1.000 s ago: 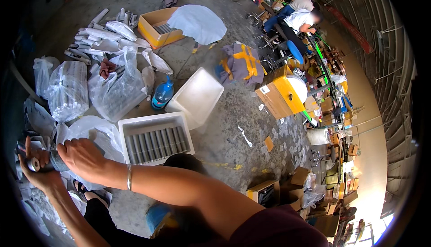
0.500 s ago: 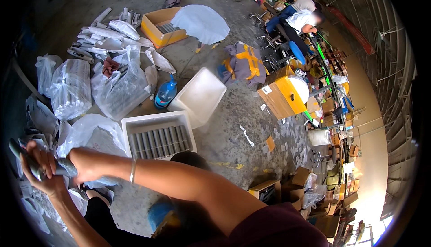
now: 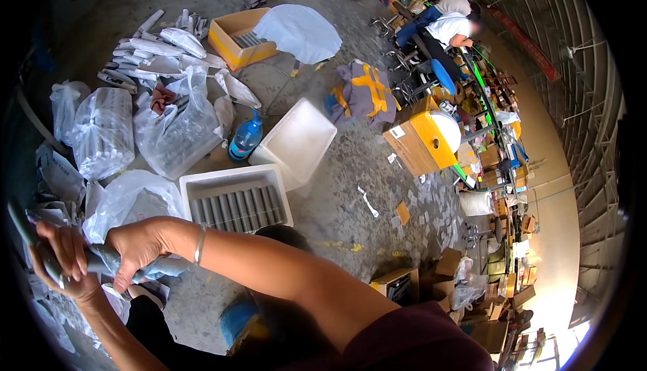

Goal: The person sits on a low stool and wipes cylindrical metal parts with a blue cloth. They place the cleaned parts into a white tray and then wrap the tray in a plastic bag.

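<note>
My left hand (image 3: 64, 256), at the far left, is closed around a dark grey rod-like piece (image 3: 19, 221) whose end sticks out past the fingers. Beside it, my right hand (image 3: 140, 241) grips a blue-grey cloth (image 3: 165, 267), which wraps the same piece; how far the piece runs inside the cloth is hidden. A metal bracelet (image 3: 199, 244) circles my right wrist. Just beyond my hands stands a white foam box (image 3: 288, 199) with several grey cylinders (image 3: 236, 210) lying side by side in it. A crumpled clear plastic bag (image 3: 145, 192) lies beside that box.
An upturned-edge white foam lid or box (image 3: 300, 143) and a blue bottle (image 3: 245, 138) stand behind. Paper-wrapped pieces (image 3: 158, 47), bagged bundles (image 3: 104, 132), and an open carton (image 3: 236, 54) lie farther off. Cartons (image 3: 414, 142) stand right; two people (image 3: 448, 31) sit at a long bench.
My right hand has shifted slightly to the right along the piece, and its thumb and more of the cloth now show. My left hand keeps its hold; the view has moved slightly.
</note>
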Demonstrator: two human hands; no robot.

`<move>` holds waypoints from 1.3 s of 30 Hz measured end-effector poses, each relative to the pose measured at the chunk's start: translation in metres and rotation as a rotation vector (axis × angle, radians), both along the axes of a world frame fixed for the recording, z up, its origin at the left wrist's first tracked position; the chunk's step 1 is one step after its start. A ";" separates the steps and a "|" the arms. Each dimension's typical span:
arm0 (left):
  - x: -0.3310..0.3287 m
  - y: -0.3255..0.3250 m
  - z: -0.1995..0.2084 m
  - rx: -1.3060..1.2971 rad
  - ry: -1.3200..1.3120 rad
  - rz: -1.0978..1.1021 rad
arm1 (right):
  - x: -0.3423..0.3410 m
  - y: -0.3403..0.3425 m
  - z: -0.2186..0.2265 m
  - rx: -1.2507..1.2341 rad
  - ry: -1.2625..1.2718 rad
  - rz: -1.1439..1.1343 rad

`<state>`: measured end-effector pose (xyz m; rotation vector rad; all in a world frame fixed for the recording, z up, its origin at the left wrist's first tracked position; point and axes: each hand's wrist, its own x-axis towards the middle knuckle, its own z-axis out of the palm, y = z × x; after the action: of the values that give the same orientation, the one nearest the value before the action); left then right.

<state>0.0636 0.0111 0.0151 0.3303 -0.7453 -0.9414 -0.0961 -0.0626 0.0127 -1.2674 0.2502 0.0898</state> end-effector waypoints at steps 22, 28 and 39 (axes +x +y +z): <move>0.002 0.000 -0.005 0.031 -0.014 -0.032 | -0.008 -0.004 0.004 0.089 0.029 0.050; 0.010 -0.022 -0.026 0.391 0.156 0.271 | -0.003 0.010 -0.014 -1.255 0.159 -0.532; 0.073 -0.010 -0.052 0.071 0.695 0.060 | -0.017 -0.032 0.023 -0.383 0.007 -0.735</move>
<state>0.1368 0.0015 -0.0370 0.0702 -0.0648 -0.9454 -0.1126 -0.0949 0.0353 -1.4787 0.7497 -0.6077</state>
